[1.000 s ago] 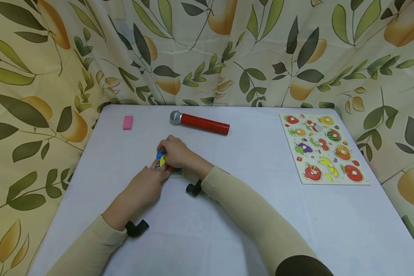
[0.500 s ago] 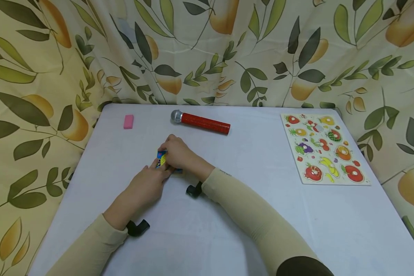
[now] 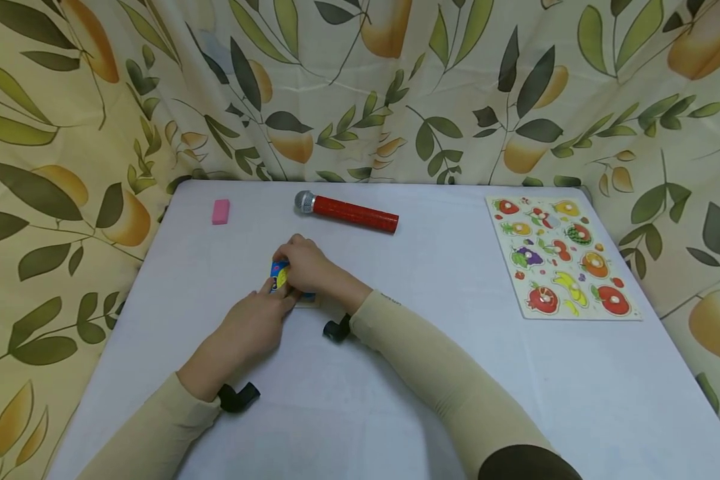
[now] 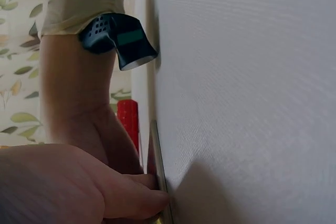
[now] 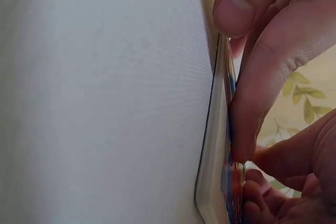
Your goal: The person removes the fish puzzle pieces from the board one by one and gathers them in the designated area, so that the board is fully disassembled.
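Observation:
A small flat board (image 3: 280,273) with a blue and yellow picture lies left of the table's middle, mostly covered by both hands. My left hand (image 3: 258,320) holds its near left side. In the right wrist view the left thumb (image 5: 234,14) is at the edge, and a left finger (image 5: 247,124) lies along the printed face. My right hand (image 3: 309,267) bends over the board from the right, its fingers curled at the printed face. Right fingertips (image 5: 257,190) show close to that face at lower right. The board's pale, layered edge (image 5: 210,182) shows in that view; its exact kind is unclear.
A red microphone (image 3: 355,213) with a silver head lies behind the hands. At the back left is a pink block (image 3: 221,212). A fruit picture board (image 3: 567,260) lies at the right. A patterned curtain (image 3: 360,93) hangs behind the white-covered table (image 3: 456,287).
Both hands stay in nearly the same place on the board. An orange patch beside the right fingers, seen a second ago, is now covered. The head view shifts slightly.

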A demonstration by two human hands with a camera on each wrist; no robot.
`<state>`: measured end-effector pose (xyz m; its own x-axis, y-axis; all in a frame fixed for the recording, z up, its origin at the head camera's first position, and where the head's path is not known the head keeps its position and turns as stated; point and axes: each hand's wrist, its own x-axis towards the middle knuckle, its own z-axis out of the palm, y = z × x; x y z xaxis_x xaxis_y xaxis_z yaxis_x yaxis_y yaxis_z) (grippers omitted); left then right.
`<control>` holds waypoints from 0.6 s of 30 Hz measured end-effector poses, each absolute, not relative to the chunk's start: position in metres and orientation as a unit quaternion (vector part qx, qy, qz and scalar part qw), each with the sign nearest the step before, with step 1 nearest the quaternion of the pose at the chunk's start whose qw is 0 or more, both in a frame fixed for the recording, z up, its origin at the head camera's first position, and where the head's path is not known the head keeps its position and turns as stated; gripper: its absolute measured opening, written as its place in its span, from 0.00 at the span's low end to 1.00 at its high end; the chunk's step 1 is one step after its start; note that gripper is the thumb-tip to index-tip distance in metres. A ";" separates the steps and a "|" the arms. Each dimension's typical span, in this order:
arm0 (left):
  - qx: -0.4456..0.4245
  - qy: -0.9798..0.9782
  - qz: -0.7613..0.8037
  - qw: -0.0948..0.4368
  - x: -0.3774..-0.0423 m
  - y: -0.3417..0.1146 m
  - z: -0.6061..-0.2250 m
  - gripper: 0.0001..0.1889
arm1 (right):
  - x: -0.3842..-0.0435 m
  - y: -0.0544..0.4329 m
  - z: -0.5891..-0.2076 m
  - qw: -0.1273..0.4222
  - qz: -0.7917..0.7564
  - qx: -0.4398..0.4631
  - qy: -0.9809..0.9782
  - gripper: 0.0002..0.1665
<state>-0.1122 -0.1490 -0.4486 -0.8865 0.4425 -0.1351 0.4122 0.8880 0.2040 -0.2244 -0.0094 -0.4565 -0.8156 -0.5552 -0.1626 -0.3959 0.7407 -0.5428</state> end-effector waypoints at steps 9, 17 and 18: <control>0.213 0.967 0.093 0.108 -0.113 -0.148 -0.443 0.28 | -0.225 -0.012 -0.457 0.163 -0.262 -0.239 0.921 0.28; 0.208 0.968 0.081 0.118 -0.113 -0.148 -0.441 0.29 | -0.226 -0.012 -0.458 0.150 -0.308 -0.234 0.910 0.17; 0.209 0.968 0.079 0.117 -0.113 -0.148 -0.442 0.29 | -0.226 -0.011 -0.457 0.146 -0.318 -0.232 0.908 0.16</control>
<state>-0.1135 -0.1484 -0.4418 -0.8855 0.4225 -0.1935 0.3853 0.9003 0.2024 -0.2256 -0.0114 -0.4568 -0.8500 -0.5134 -0.1183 -0.3273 0.6905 -0.6450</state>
